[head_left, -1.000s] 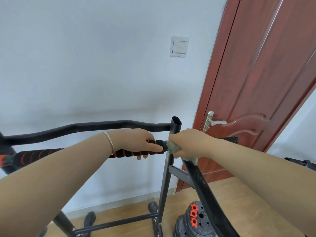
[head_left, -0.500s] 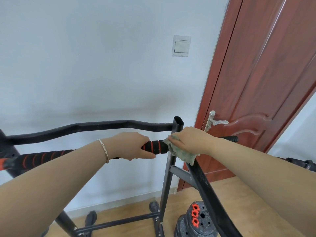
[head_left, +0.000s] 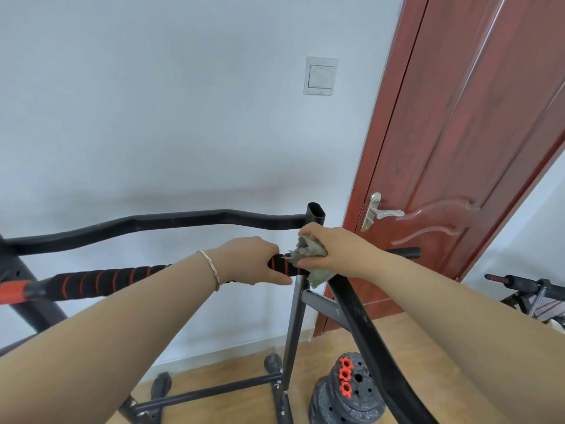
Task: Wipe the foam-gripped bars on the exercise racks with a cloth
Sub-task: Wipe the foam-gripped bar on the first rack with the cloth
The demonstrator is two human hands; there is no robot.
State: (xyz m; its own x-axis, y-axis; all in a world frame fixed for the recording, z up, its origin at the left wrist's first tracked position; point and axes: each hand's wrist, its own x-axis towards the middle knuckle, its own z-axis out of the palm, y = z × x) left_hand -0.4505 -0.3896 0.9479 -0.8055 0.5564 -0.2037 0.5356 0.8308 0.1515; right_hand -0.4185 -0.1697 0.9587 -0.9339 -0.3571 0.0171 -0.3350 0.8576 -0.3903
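A black foam-gripped bar with red spiral stripes runs from the left edge to the black rack's upright post. My left hand grips this bar just left of the post. Close to its right, my right hand holds a crumpled grey-green cloth bunched around the bar's end by the post. A second black grip sticks out to the right behind my right wrist.
A bent black top bar runs behind the hands. A slanted black rack tube drops toward the floor. Black weight plates with red nuts lie below. A red-brown door with a silver handle stands right; other equipment at far right.
My right hand with the cloth has loosened and lifted a little on the bar end, the cloth now bunched and showing more. My left hand has shifted slightly right along the bar.
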